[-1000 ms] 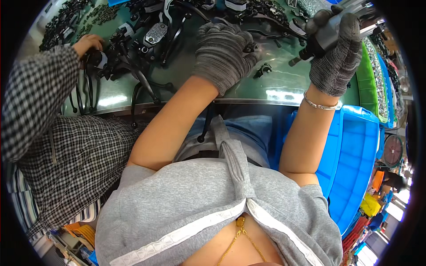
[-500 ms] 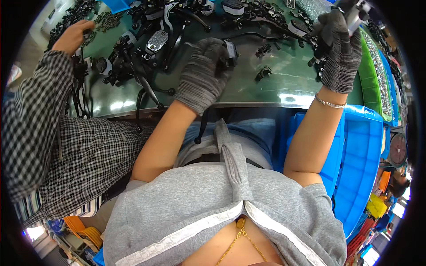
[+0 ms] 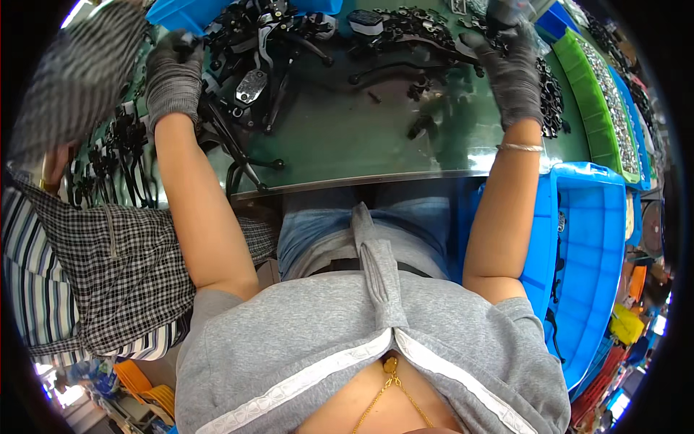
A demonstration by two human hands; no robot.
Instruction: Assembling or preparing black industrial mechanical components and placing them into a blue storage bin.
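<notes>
My left hand (image 3: 173, 83), in a grey knitted glove, is at the left part of the table among black brake-lever assemblies (image 3: 224, 134). Its fingers are curled against something dark that I cannot make out. At the far right my gloved right hand (image 3: 515, 83) is closed around a grey cylindrical tool (image 3: 508, 13), blurred and partly cut off by the upper edge. Between my hands lie a lever assembly with a silver reservoir lid (image 3: 251, 87), a loose curved black lever (image 3: 394, 70) and small black clamps (image 3: 419, 126).
A co-worker's blurred checked sleeve (image 3: 87, 87) reaches over the left side. Blue bins (image 3: 589, 260) stand by my right arm, below a green tray (image 3: 589, 94) of small metal parts. Another blue bin (image 3: 177, 13) is at the far left. Black parts (image 3: 412, 29) heap along the back.
My left hand has moved far left, away from the table's middle, where it held a lever assembly. My right hand and its tool have shifted slightly left. The co-worker's arm has swung back.
</notes>
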